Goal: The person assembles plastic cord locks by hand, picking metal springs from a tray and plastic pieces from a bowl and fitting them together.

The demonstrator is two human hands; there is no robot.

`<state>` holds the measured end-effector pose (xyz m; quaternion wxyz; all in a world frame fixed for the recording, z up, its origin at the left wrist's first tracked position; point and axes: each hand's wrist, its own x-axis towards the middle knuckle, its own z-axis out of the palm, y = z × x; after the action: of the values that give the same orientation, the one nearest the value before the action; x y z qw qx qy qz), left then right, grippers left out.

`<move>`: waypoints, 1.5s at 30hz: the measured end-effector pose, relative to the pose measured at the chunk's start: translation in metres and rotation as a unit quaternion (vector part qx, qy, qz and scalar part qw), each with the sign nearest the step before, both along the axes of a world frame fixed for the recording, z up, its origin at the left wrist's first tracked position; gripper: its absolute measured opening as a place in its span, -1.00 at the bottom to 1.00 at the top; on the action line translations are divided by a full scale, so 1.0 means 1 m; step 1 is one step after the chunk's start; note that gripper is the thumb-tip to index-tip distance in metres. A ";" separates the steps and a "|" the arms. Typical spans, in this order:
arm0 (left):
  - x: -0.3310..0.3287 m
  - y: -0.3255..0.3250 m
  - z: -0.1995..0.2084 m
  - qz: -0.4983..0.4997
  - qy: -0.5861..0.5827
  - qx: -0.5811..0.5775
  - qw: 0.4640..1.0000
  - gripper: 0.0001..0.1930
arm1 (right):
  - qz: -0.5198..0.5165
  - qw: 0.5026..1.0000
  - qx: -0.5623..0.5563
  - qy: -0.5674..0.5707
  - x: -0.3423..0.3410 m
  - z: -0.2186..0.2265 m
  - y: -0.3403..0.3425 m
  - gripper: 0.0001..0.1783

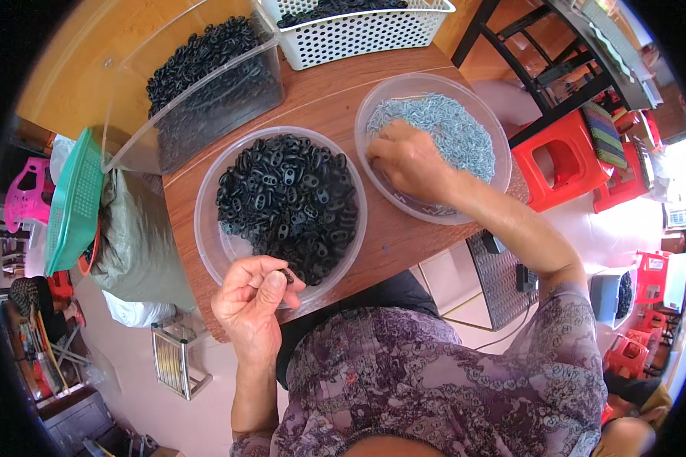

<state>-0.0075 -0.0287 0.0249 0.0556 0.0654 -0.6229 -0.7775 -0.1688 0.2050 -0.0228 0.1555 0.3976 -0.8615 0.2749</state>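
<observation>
My left hand [255,301] is at the near rim of a round clear tub [206,221]. Its thumb and fingers pinch a small black plastic piece [286,276]. A heap of black two-holed plastic pieces [290,190] fills much of that tub. To the right, my right hand [411,156] reaches into a second round clear tub [503,164], at the left side of a pile of thin silvery screws or pins [461,137]. Its fingers are bent together, their tips partly hidden, so what they hold cannot be made out.
Both tubs stand on a brown wooden table [320,103]. Behind them are a clear bin [225,114] of black pieces and a white perforated basket [366,38]. Red stools [545,164] are at the right; a green basket [75,202] and grey sack [133,244] at the left.
</observation>
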 end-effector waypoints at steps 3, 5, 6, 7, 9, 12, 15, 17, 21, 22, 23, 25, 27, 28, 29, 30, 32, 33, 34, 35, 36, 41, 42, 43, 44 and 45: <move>0.000 0.001 -0.001 0.002 -0.001 0.003 1.000 -0.84 | 0.002 1.000 0.009 -0.011 0.001 0.001 -0.002 -0.89; 0.001 0.001 -0.002 0.004 -0.002 0.007 1.000 -0.84 | 0.006 0.999 0.043 0.021 0.002 0.003 -0.004 -0.92; 0.002 0.001 -0.004 0.008 -0.004 0.006 1.000 -0.84 | 0.007 0.999 0.042 0.021 0.002 0.004 -0.005 -0.92; 0.003 0.001 -0.005 0.013 -0.006 0.005 1.000 -0.85 | 0.014 0.998 0.046 0.028 0.002 0.005 -0.005 -0.93; 0.004 0.000 -0.006 0.015 -0.010 0.006 1.000 -0.85 | 0.021 0.998 0.051 0.035 0.003 0.006 -0.004 -0.93; 0.005 -0.001 -0.007 0.016 -0.011 0.007 1.000 -0.85 | 0.026 0.997 0.068 0.039 0.004 0.007 -0.003 -0.92; 0.006 0.002 -0.007 0.017 -0.014 0.008 1.000 -0.85 | 0.022 0.996 0.075 0.053 0.003 0.004 -0.005 -0.91; 0.006 0.004 -0.007 0.020 -0.021 0.010 1.000 -0.85 | 0.010 0.996 0.057 0.063 0.002 0.000 -0.008 -0.90; 0.006 0.005 -0.007 0.021 -0.008 0.012 1.000 -0.85 | 0.028 0.997 0.060 0.044 0.008 0.008 -0.002 -0.90; 0.006 0.005 -0.008 0.027 0.002 0.012 1.000 -0.85 | 0.027 0.997 0.066 0.018 0.012 0.010 0.001 -0.91; 0.006 0.005 -0.008 0.024 -0.001 0.014 1.000 -0.85 | 0.024 0.997 0.075 -0.006 0.016 0.012 0.005 -0.92; 0.006 0.003 -0.009 0.022 -0.002 0.011 1.000 -0.84 | 0.015 0.999 0.042 -0.030 0.018 0.010 0.012 -0.93; 0.005 0.004 -0.009 0.022 -0.005 0.015 1.000 -0.83 | 0.005 0.999 0.009 -0.052 0.017 0.009 0.017 -0.94; 0.004 0.004 -0.009 0.022 0.000 0.013 1.000 -0.83 | -0.018 0.998 -0.009 -0.056 0.016 0.009 0.017 -0.95; 0.004 0.002 -0.009 0.022 0.005 0.010 1.000 -0.83 | -0.041 0.997 -0.028 -0.060 0.015 0.009 0.016 -0.95; 0.004 0.001 -0.008 0.025 -0.001 0.010 1.000 -0.83 | -0.042 0.997 -0.027 -0.060 0.014 0.007 0.016 -0.95; 0.004 0.001 -0.010 0.028 0.000 0.013 1.000 -0.83 | -0.061 0.997 -0.006 -0.044 0.010 0.003 0.015 -0.89; 0.004 0.001 -0.010 0.033 0.002 0.015 0.999 -0.83 | -0.061 0.997 -0.005 -0.043 0.008 0.002 0.014 -0.89; 0.004 0.001 -0.009 0.033 0.003 0.016 0.999 -0.83 | -0.056 0.998 -0.004 -0.034 0.005 0.001 0.010 -0.89; 0.004 0.002 -0.009 0.032 -0.002 0.018 0.999 -0.83 | -0.053 0.998 -0.003 -0.025 0.003 0.001 0.008 -0.90; 0.004 0.003 -0.009 0.031 -0.007 0.020 0.999 -0.83 | -0.053 0.998 -0.002 -0.023 0.002 0.002 0.005 -0.90; 0.005 0.005 -0.008 0.035 -0.013 0.018 0.999 -0.82 | -0.028 0.999 0.035 0.024 -0.009 -0.005 -0.010 -0.97; 0.006 0.005 -0.007 0.033 -0.021 0.021 0.999 -0.81 | -0.025 0.999 0.034 0.026 -0.009 -0.003 -0.011 -0.97; 0.006 0.006 -0.007 0.037 -0.020 0.020 0.999 -0.81 | -0.025 0.997 0.056 0.036 -0.008 0.000 -0.012 -0.96; 0.006 0.008 -0.007 0.040 -0.022 0.022 0.999 -0.80 | -0.024 0.996 0.078 0.047 -0.008 0.001 -0.012 -0.96; 0.005 0.009 -0.007 0.044 -0.025 0.024 0.998 -0.79 | -0.020 0.996 0.076 0.049 -0.008 0.001 -0.013 -0.96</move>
<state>-0.0020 -0.0196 0.0180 0.0724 0.1140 -0.6018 -0.7872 -0.1769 0.1920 -0.0218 0.1725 0.4037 -0.8792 0.1853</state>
